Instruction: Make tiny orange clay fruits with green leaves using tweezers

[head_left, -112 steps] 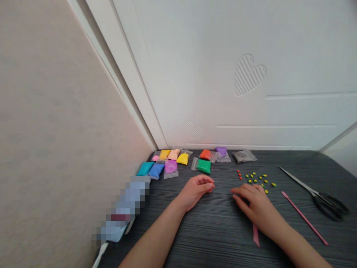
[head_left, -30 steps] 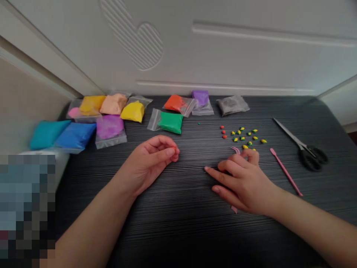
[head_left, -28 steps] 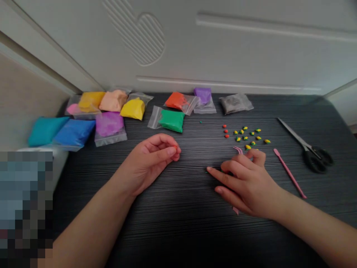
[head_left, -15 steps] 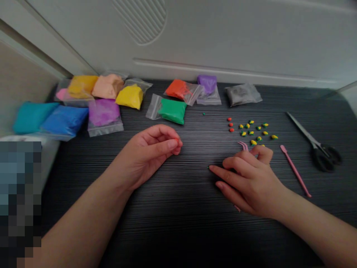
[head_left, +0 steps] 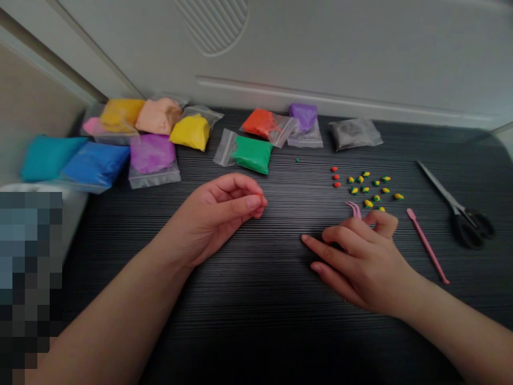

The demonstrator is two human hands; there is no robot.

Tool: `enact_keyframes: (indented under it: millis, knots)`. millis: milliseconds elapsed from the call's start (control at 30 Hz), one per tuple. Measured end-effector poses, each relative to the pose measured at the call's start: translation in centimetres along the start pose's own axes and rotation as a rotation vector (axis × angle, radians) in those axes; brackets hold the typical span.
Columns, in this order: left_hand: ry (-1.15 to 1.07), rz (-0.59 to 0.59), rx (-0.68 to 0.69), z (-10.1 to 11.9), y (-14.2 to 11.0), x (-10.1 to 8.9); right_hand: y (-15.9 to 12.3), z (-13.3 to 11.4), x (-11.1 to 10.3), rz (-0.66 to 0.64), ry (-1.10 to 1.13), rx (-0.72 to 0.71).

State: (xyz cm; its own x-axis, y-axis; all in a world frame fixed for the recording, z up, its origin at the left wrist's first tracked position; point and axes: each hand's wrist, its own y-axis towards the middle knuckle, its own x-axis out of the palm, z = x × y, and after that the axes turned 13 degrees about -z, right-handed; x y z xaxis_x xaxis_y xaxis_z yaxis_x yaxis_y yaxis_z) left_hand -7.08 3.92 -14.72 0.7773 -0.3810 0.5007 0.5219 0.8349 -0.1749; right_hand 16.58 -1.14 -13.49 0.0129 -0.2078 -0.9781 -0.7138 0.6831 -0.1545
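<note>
My left hand [head_left: 220, 214] rests on the dark ribbed table [head_left: 248, 299] with its fingers curled. Thumb and fingertips pinch a tiny red clay bit [head_left: 263, 197]. My right hand [head_left: 360, 262] lies to the right, closed on pink tweezers [head_left: 354, 209]. Only the tweezers' tips poke out above the knuckles, while two fingers stretch left along the table. Just beyond that hand lie three small red clay balls [head_left: 335, 177] and several yellow-and-green clay pieces [head_left: 371, 188].
Bags of coloured clay line the back: green [head_left: 251, 154], red [head_left: 264, 124], purple [head_left: 303, 117], grey [head_left: 355, 133], yellow [head_left: 191, 132], violet [head_left: 152, 155], blue [head_left: 94, 166], teal [head_left: 46, 158]. A pink modelling stick [head_left: 427, 245] and black scissors [head_left: 457, 208] lie right. A white panelled door stands behind.
The view has tipped down and drawn closer to the table. Both hands keep nearly the same places and grips; the right hand's tweezers tips show more plainly.
</note>
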Motion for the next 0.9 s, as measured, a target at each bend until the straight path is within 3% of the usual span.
enact_keyframes:
  millis: [500,900]
  knots:
    - [0.013,0.014,-0.001,0.01,0.0,0.16,0.02,-0.47,0.08,-0.02,-0.003,-0.027]
    - [0.004,0.033,-0.006,0.01,0.04,0.18,0.18,0.0,-0.05,0.002,-0.024,0.058]
